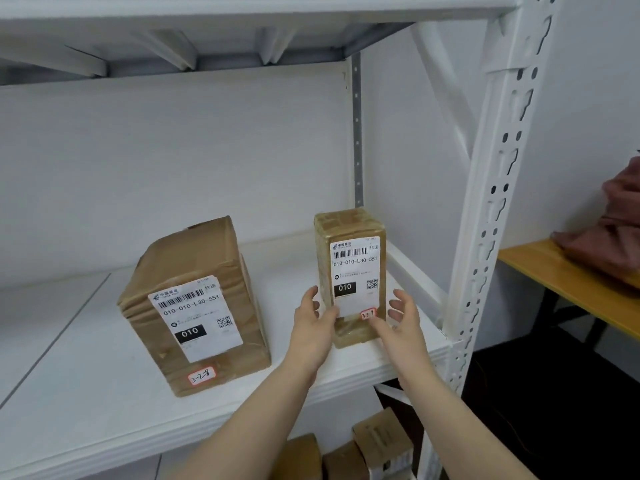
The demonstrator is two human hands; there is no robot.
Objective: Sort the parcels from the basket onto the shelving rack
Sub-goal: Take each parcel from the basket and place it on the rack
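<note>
Standing upright between the two hands, the narrow tall brown tape-wrapped cardboard parcel rests on the white metal shelf board of the rack, close to its front edge, white shipping label facing out.

The left hand lies loose at the parcel's lower left, thumb flat on the label and fingers relaxed beside the left face. The right hand is spread at the lower right, its fingers clear of the side and its thumb just below the small red handwritten sticker. Neither hand seems to clamp the parcel, though the contact on the far sides cannot be made out.

The step in hand looks like settling this parcel in its place. To do it well, keep both palms near until the tall box stands steady, nudge it back from the edge, square it with the label forward, then draw the hands straight off so nothing catches it.

Left of the left hand stands a larger brown cardboard parcel with a like label. Right of the right hand rises the white slotted upright post.

The basket is out of view. Below the forearms, more brown boxes are cut off by the frame. The sticker's writing is too small to read surely.
</note>
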